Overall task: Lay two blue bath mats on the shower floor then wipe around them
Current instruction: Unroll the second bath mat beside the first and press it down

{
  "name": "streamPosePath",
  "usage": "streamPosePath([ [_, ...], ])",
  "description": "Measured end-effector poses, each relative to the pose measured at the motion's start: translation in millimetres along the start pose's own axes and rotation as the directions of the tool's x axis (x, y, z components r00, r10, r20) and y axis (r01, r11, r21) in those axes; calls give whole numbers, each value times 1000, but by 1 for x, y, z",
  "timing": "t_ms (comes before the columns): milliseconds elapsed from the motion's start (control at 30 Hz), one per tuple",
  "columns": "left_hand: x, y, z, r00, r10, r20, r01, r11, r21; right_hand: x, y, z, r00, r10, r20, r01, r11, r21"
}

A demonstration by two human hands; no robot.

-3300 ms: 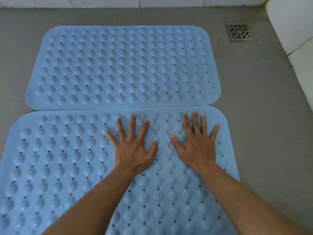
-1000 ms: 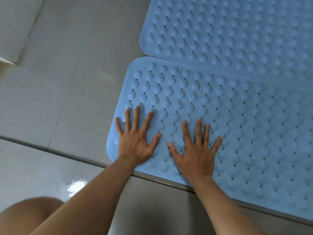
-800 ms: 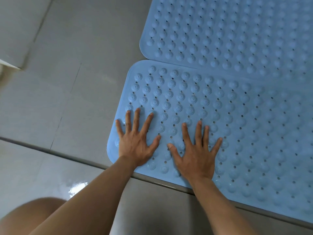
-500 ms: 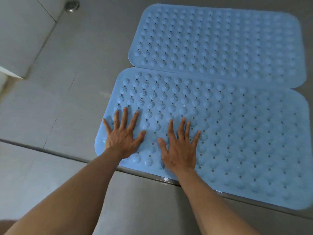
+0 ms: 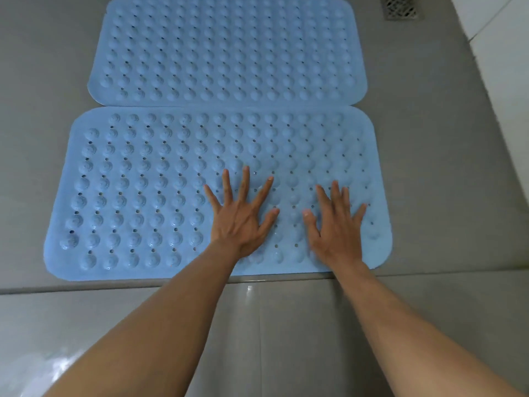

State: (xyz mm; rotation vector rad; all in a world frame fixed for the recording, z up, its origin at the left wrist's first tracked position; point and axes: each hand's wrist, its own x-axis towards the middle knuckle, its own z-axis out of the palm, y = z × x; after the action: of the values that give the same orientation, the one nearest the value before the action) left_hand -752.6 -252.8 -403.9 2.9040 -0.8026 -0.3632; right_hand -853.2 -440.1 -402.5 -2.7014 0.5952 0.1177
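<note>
Head view. Two blue bath mats lie flat on the grey shower floor, long edges side by side and touching along most of the seam. Far mat: rounded corners, rows of raised bumps and small drain holes, its top edge cut by the frame. Near mat: same pattern, set slightly wider to the left and right than the far one, its near edge lying just beside the raised threshold strip that borders the shower floor. Left hand: palm down on the near mat, fingers spread wide, gripping nothing. Right hand: also palm down on the near mat, fingers extended and fanned (slightly blurred), gripping nothing; it lies close to the mat's right end. The two hands are near each other but apart, thumbs pointing inward. Both bare forearms cross the threshold and the glossy grey tile in front of it. Floor drain grate: upper right, beyond the far mat's corner, beside the white tiled wall.
</note>
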Motion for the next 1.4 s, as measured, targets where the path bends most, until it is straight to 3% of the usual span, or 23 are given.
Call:
streamPosePath([
  [200,8,29,13,995,-98,14,98,994,49,9,33,1,997,-15,76,32,975,-219],
  [1100,13,37,-1,981,-160,113,148,983,112,12,29,-6,992,38,118,-14,980,-200],
  [1300,17,30,-34,938,-102,331,90,995,50,19,18,-36,926,110,360,-40,980,-197],
  [1400,15,22,-63,944,-86,318,59,994,95,17,8,-66,908,142,394,-85,984,-159],
])
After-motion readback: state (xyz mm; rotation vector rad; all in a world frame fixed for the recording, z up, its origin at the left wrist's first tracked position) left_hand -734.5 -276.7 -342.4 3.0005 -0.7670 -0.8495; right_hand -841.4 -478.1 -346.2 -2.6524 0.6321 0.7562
